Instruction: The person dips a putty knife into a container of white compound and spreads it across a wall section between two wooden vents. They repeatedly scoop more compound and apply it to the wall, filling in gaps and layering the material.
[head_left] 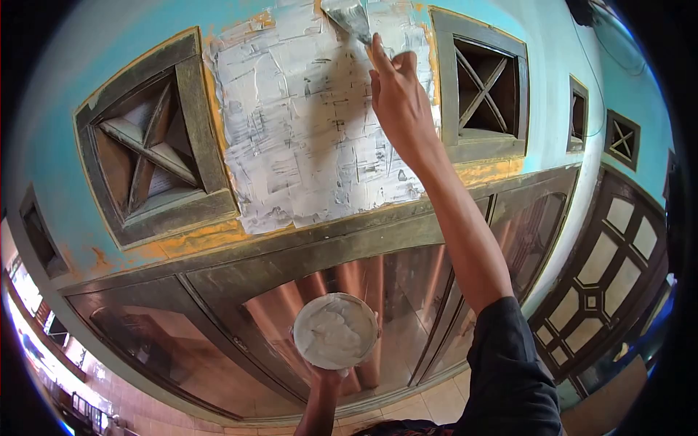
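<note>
My right hand is raised high and wrapped round the handle of a putty knife. The knife's broad blade, smeared with white paste, lies at or very near the top of a white, roughly plastered patch on the wall. Low in front of me, my left hand grips a round container from beneath, its fingers curled at the sides. Thick white putty fills the container, its surface uneven. My arm casts a shadow over the plastered patch.
Framed vents with crossed slats flank the patch: a left vent and a right vent. Below run glazed wooden panels with curtains behind. A dark panelled door stands at the right. The tiled floor shows at the bottom.
</note>
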The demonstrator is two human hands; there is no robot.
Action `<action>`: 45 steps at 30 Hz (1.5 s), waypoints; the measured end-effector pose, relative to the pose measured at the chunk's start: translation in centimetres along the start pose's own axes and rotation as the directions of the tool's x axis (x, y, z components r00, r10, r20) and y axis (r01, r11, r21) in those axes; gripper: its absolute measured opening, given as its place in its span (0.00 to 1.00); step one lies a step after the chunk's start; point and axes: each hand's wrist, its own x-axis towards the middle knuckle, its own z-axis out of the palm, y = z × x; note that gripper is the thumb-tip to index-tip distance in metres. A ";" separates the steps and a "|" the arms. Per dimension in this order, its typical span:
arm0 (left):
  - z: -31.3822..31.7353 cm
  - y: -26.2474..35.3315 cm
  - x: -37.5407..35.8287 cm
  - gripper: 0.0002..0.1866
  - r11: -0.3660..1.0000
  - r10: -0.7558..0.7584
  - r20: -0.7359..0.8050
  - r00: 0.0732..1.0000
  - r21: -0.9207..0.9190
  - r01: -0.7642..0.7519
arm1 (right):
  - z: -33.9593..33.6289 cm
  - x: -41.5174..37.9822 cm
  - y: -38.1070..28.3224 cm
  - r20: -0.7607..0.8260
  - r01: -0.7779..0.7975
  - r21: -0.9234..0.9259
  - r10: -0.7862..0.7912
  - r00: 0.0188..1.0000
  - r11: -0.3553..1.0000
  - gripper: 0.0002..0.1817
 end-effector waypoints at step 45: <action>-2.1 -1.1 -1.0 0.42 0.998 0.056 0.055 0.997 0.035 -0.058 | -2.3 1.6 2.6 0.489 -0.583 0.498 0.347 0.800 0.642 0.24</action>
